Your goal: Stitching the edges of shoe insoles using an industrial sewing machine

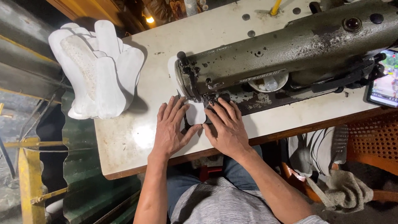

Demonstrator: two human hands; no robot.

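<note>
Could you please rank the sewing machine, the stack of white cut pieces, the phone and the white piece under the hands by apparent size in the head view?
1. Sewing machine
2. Stack of white cut pieces
3. Phone, partly cut off by the frame edge
4. White piece under the hands, mostly covered, so unsure

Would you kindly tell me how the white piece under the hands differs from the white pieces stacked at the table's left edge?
The white piece lies single and flat by the needle of the sewing machine, pressed between the left hand and right hand. The stacked pieces are many, piled and overlapping, untouched, overhanging the table. Both are white and look alike in material.
</note>
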